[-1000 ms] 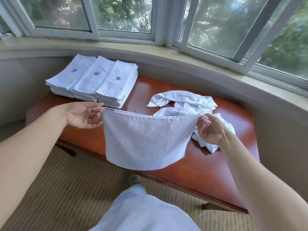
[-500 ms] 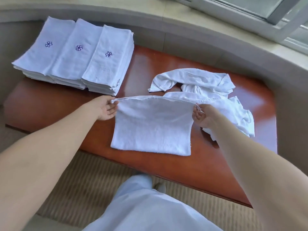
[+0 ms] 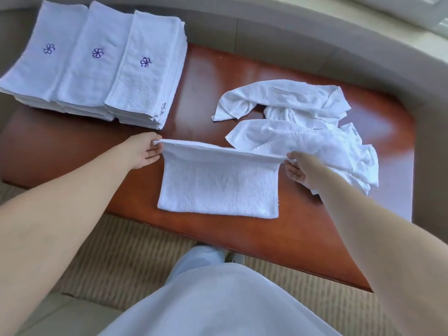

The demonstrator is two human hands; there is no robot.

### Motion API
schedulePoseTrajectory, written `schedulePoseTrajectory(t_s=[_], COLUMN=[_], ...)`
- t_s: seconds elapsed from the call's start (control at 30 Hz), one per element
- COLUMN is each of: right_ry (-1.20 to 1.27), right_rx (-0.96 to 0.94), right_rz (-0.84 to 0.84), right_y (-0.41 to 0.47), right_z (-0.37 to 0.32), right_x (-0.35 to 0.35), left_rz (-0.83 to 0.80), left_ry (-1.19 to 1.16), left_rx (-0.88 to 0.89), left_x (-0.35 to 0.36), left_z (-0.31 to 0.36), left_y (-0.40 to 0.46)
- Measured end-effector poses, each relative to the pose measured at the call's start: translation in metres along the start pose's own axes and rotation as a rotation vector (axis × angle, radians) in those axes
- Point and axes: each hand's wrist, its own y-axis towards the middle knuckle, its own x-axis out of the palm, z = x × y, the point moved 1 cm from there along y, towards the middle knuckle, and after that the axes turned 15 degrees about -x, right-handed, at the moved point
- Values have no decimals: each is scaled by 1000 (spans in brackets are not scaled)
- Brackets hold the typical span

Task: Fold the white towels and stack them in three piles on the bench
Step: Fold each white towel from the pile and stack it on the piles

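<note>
While both hands keep the towel's far edge taut, the scene reads as follows, left to right.

Folded piles: three piles of folded towels (image 3: 97,66) sit side by side at the far left of the tabletop (image 3: 242,76), each top towel showing a small purple flower mark.

Left hand: the left hand (image 3: 143,151) pinches the far left corner of the towel being folded (image 3: 218,187), fingers curled on the hem.

Towel: it lies near the front middle of the tabletop, its near part flat on the wood and its far edge lifted slightly between the two hands.

Right hand: the right hand (image 3: 299,169) pinches the far right corner in the same way.

Loose heap: several unfolded towels (image 3: 303,127) lie crumpled at the right, just behind the right hand.

Handling: the cloth looks light, soft and limp, likely to sag wherever unsupported; corners and hems appear to be the best places to grip, and a smooth tabletop should let it slide easily.

Change: a second earlier the towel hung in the air between the hands in front of the bench; half a second ago it was already laid down; now the view has tipped further down and the windows have gone from sight.
</note>
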Motion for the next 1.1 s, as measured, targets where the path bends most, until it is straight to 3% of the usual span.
schedulePoseTrajectory(t_s=[0.13, 0.4, 0.53, 1.1], right_ry=[-153, -399, -522, -691], right_rx=[-31, -3, -18, -165], right_rz=[-38, -128, -181, -58], right_y=[-10, -29, -30, -17], right_z=[39, 115, 142, 193], right_x=[-11, -26, -25, -9], left_rz=[104, 217, 282, 550], left_ry=[201, 304, 490, 697], left_rx=[45, 22, 72, 193], left_x=[-10, -19, -21, -13], left_z=[-47, -133, -161, -193], left_y=[3, 32, 51, 98])
